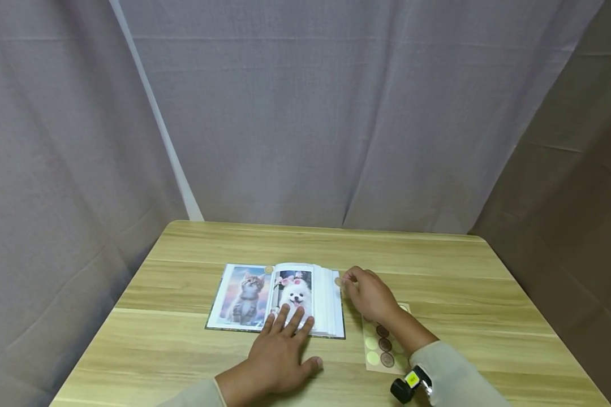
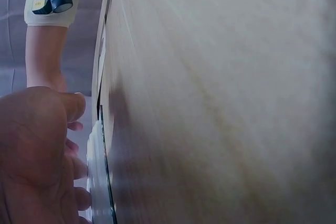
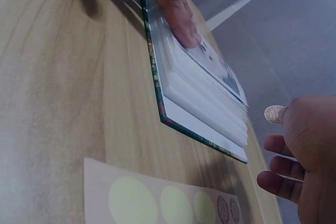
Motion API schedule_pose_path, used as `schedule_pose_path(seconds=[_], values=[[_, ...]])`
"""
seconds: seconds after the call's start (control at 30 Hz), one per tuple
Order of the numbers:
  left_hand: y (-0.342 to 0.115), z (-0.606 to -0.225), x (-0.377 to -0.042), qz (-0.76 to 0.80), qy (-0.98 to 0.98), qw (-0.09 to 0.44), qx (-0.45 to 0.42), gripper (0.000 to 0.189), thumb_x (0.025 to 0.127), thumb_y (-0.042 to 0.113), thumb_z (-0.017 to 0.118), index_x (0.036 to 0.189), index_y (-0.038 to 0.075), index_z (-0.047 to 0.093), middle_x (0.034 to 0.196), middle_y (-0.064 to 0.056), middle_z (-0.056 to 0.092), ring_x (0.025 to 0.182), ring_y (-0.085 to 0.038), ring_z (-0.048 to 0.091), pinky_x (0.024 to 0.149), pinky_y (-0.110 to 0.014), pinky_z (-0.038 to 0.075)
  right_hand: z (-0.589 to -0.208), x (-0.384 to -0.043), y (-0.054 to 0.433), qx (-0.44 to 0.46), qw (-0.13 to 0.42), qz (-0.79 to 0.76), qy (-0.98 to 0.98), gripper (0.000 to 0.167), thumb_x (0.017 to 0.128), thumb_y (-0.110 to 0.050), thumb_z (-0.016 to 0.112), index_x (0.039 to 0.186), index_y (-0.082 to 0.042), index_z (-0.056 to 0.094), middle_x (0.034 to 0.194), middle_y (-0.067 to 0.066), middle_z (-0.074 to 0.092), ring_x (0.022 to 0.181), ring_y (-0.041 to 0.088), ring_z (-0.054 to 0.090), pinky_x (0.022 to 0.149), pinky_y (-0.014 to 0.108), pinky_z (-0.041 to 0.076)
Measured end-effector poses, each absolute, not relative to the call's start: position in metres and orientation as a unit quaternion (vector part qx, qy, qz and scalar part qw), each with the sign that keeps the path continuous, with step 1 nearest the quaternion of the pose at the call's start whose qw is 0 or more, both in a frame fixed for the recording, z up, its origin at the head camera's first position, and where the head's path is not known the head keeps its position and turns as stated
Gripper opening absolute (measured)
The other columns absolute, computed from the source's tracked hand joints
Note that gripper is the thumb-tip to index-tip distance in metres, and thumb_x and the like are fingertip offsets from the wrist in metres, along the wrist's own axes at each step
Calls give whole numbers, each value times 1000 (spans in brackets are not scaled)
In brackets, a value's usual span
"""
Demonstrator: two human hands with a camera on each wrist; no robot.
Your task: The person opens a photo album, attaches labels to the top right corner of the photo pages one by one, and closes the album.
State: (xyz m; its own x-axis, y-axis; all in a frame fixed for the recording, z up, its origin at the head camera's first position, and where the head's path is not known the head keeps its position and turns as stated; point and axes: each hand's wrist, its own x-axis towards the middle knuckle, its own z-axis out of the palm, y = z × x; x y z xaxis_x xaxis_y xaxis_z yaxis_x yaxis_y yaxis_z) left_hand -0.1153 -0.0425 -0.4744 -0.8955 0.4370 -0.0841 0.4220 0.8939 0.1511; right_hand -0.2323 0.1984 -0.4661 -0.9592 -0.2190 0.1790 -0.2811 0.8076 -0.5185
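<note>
An open photo album (image 1: 328,308) lies on the table, a kitten picture (image 1: 246,297) on its left page and a white dog picture (image 1: 296,291) on its right. My left hand (image 1: 280,359) rests on the album's lower part with spread, straight fingers. Between thumb and finger, my right hand (image 1: 370,294) pinches a small round sticker (image 3: 273,114) by the album's right edge. Another round sticker (image 1: 269,270) is at the top, between the two pages. Partly beneath my right forearm lies a sticker sheet (image 1: 373,346) with brown printed circles and pale yellow rounds.
The wooden table (image 1: 147,339) has its far edge against grey curtains (image 1: 285,141). A small black device (image 1: 404,389) with a yellow label is on my right wrist. More table surface extends left and right of the album.
</note>
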Motion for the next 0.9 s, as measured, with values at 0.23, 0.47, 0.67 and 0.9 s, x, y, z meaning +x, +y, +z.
schedule_pose_path(seconds=[0.23,0.47,0.67,0.9], values=[[-43,-472,-116,73,971,69,216,83,97,73,41,163,23,30,168,-5,20,155,-34,9,122,-55,15,-469,-240,195,135,65,273,-950,12,104,-24,61,106,-13,66,98,4,68,95,22,61,80,46,52],[-43,-471,-116,71,971,72,216,83,98,72,40,163,23,29,168,-4,19,155,-34,9,122,-55,15,-472,-246,194,136,56,276,-950,12,104,-24,61,106,-13,66,96,1,67,92,20,60,77,44,52],[-42,-472,-116,70,971,74,215,83,97,74,40,163,24,29,169,-4,19,155,-34,9,122,-55,16,-473,-249,193,142,52,273,-950,12,104,-23,60,108,-12,66,99,2,68,94,20,60,79,43,52],[-42,-472,-117,71,971,80,213,83,97,74,40,163,25,28,169,-4,18,155,-33,8,122,-55,16,-473,-252,187,149,57,272,-949,9,103,-20,61,104,-12,66,98,3,68,95,21,61,79,45,53]])
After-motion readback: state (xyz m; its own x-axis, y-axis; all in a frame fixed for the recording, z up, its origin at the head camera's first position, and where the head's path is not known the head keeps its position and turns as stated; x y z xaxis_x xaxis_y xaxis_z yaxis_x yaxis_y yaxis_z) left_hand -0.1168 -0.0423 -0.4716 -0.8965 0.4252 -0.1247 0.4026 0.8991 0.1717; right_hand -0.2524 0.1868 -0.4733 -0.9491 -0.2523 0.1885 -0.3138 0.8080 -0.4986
